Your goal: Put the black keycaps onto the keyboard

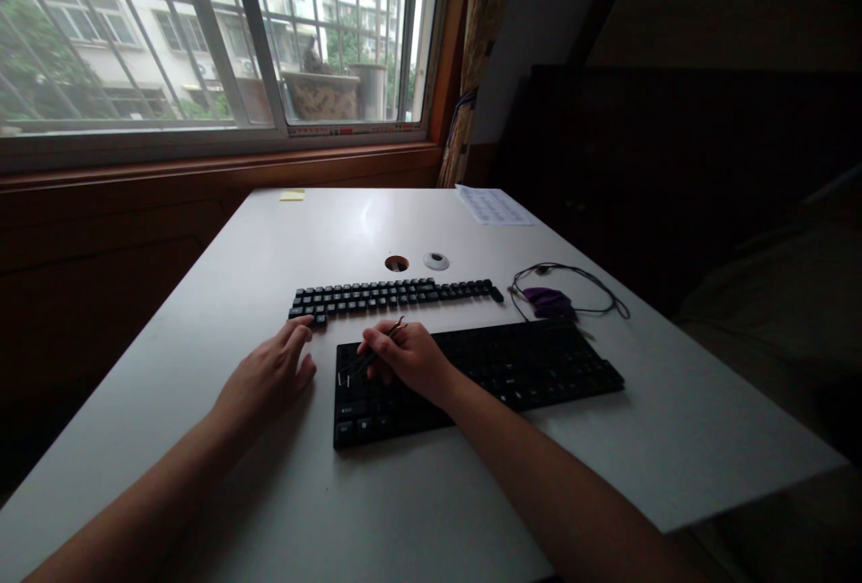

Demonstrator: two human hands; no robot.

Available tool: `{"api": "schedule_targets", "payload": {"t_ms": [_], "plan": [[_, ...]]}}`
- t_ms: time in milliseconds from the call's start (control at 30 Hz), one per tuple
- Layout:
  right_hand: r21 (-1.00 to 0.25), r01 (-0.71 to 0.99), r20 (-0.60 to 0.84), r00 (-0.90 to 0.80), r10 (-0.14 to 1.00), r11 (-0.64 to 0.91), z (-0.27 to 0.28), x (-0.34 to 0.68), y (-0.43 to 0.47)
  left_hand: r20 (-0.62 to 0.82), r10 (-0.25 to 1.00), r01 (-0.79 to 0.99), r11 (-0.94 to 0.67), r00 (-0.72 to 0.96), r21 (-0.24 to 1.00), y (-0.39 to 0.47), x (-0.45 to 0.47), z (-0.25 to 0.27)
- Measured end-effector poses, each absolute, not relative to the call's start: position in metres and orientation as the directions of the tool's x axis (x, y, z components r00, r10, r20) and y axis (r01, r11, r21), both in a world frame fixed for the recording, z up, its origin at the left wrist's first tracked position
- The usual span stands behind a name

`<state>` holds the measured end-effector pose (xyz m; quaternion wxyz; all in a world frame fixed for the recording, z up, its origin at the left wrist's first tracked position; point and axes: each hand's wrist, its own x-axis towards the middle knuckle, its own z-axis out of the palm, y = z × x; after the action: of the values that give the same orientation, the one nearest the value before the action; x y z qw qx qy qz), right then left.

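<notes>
A black keyboard (525, 367) lies at a slant on the white table, with part of its upper left side under my right hand (408, 354). The fingers of that hand are closed around a thin two-pronged metal tool (400, 325) like tweezers. Its prongs spread over the left end of the keyboard. Behind the keyboard, loose black keycaps (364, 297) stand in rows. My left hand (273, 363) is left of the keyboard, thumb apart from the fingers. Its index fingertip is at the front left keycaps (316, 320) and seems to touch them.
Right of the keycaps lie a coiled black cable (593, 273) and a purple cloth-like item (549, 302). Behind are a round table hole (397, 263) and a grey ring cover (436, 261). Printed paper (495, 206) and a yellow note (292, 195) lie near the far edge.
</notes>
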<state>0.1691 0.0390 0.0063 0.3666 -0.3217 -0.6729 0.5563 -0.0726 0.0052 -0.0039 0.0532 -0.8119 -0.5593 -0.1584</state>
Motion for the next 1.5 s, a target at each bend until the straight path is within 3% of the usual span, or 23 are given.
{"api": "schedule_targets", "payload": {"t_ms": [1500], "plan": [[-0.982,0.077,0.110,-0.515,0.850,0.173,0.0088,0.1692,0.0376,0.269,0.896,0.916,-0.389,0.352,0.099,0.0055,-0.0712,-0.0064]]}}
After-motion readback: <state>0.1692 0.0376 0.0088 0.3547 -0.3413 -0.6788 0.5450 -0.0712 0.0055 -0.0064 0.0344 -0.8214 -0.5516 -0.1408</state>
